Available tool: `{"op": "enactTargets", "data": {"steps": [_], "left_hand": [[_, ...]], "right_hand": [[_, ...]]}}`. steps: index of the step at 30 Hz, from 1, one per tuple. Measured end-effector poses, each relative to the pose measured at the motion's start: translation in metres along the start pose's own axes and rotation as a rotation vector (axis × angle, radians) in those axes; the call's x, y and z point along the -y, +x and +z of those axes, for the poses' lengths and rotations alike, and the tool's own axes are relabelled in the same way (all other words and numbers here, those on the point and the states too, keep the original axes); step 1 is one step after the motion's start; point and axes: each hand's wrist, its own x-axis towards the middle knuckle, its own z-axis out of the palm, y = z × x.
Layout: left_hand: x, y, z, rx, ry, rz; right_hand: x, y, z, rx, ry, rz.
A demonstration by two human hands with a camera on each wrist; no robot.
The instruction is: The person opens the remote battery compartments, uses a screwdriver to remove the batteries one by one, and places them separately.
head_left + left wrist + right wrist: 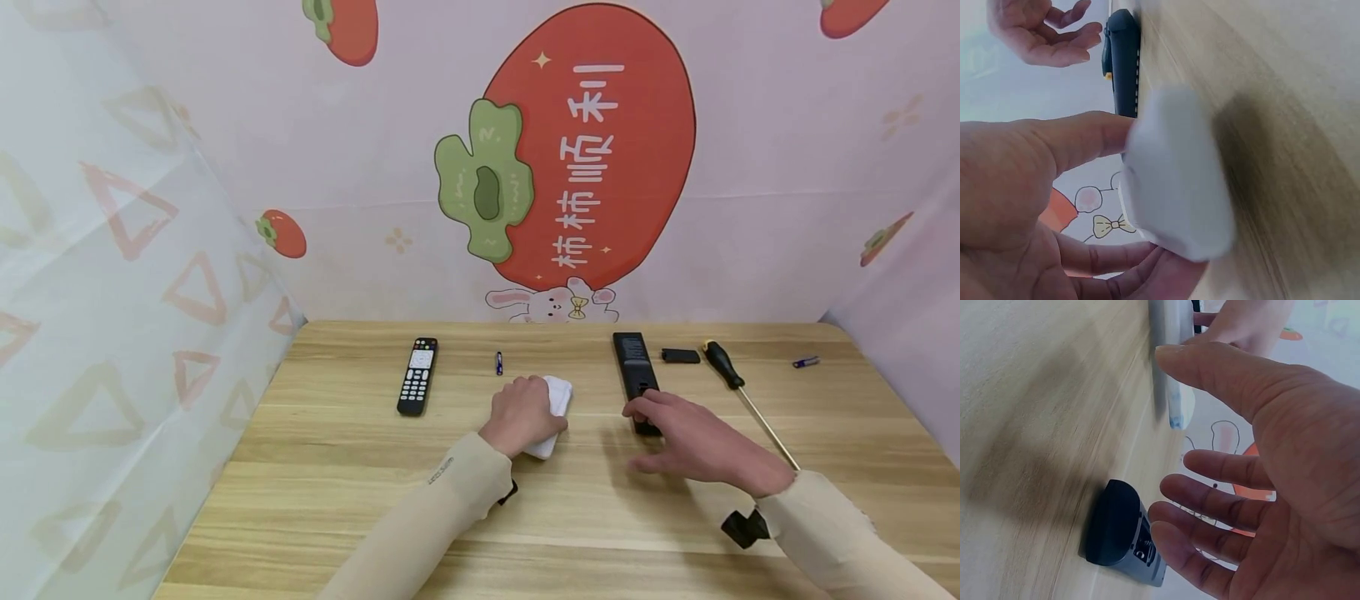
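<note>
Left hand (521,414) is gripping white case (558,395), likely moving it, while right hand (692,437) is hovering empty, fingers loosely spread, near black remote (632,362), next probably needing a pinch.

Head cam: bright, even light, mostly sharp; soft shadow on bench (300,500) by R grip (697,437); L wall (97,333) pale, bit soft. L wrist cam: white obj. (1179,175) blurred, esp. top end; diffuse dark shadow alongside; bench washed out twd upper R corner. R wrist cam: dimmer, slightly hazy, w/ broad soft-edged shadows on bench.
</note>
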Motion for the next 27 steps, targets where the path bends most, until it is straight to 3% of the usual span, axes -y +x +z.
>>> {"op": "enactTargets", "data": {"steps": [13, 21, 27], "left_hand": [[-0.003, 0.012, 0.007, 0.014, -0.09, -0.069], [-0.006, 0.013, 0.01, 0.008, -0.115, -0.075], [-0.006, 0.012, 0.012, -0.014, -0.101, -0.058]], "right_hand": [[0.005, 0.007, 0.0, 0.002, 0.015, -0.038], [0.01, 0.011, 0.002, 0.055, 0.05, -0.019], [0.011, 0.014, 0.004, 0.045, 0.043, -0.038]]}}
